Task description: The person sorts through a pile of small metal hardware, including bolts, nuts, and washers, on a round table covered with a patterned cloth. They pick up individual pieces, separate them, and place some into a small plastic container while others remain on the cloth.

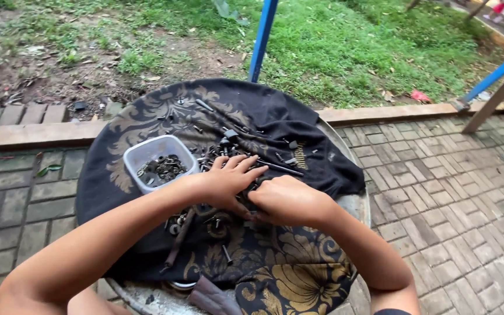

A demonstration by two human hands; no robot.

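A black cloth with gold patterns [147,116] covers a round table [357,204]. Bolts, nuts and metal rods [228,140] lie scattered on it. My left hand [228,181] rests palm down on the pile, fingers spread. My right hand [290,201] is curled beside it, touching the left fingers; whether it holds a small part is hidden. A white plastic tub [158,146] with dark metal rings inside stands just left of my left hand.
A blue pole [262,38] rises behind the table; another blue bar and a wooden post [494,96] stand at the right. Brick paving [450,192] surrounds the table, with a kerb [30,134] and grass beyond.
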